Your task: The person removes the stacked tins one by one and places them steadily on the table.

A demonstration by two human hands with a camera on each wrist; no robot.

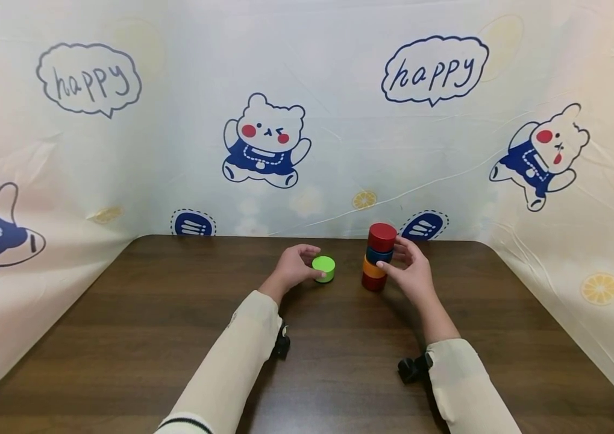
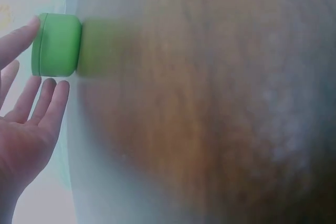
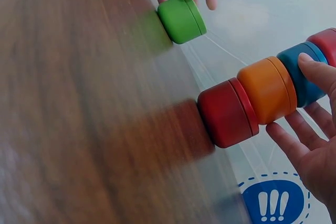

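My left hand (image 1: 297, 266) is spread around a small round green container (image 1: 323, 269) on the table. In the left wrist view its thumb lies at the container's (image 2: 59, 45) lid edge, and the other fingers (image 2: 50, 100) stretch out just below it. To the right rises a stack of round containers: dark red (image 1: 374, 282) at the bottom, orange (image 1: 374, 267), blue (image 1: 378, 255), then red (image 1: 382, 237) on top. With my right hand (image 1: 414, 270) I hold the blue one, thumb across its front; the fingers behind are partly hidden in the head view.
Both hands are near the back of a dark brown wooden table (image 1: 317, 374). A pale printed cloth (image 1: 339, 150) hangs right behind its far edge and along both sides. Black wrist devices (image 1: 412, 367) sit at the cuffs of my cream sleeves (image 1: 225, 367).
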